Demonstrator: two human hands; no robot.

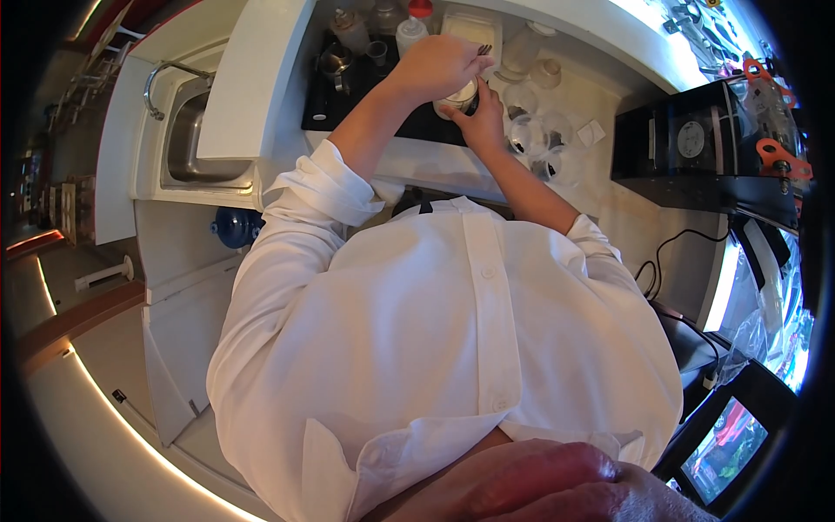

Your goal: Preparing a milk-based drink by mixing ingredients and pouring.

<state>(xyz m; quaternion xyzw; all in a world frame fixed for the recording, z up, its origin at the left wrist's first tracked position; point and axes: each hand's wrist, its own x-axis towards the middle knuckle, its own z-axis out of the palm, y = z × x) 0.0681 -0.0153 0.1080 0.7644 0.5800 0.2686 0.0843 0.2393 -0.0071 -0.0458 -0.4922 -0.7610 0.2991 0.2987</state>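
Note:
My right hand (pixel 480 122) is wrapped round a small clear cup (pixel 467 92) with something pale inside, over the black mat (pixel 426 129). My left hand (pixel 442 68) is just above the cup's rim, fingers bent together in a pinch. A small dark, pronged tip (pixel 484 50) shows beside those fingertips; what they hold is mostly hidden. Behind my left hand stands a white squeeze bottle (pixel 411 35) with a red cap. To its left are a metal pitcher (pixel 336 63) and a small clear cup (pixel 377 53).
Several clear plastic cups (pixel 528 135) stand right of my right forearm, near a clear jug (pixel 523 50) and a white paper piece (pixel 591 133). A pale tray (pixel 472 28) lies behind. A black machine (pixel 687 143) stands right; a steel sink (pixel 196 130) is left.

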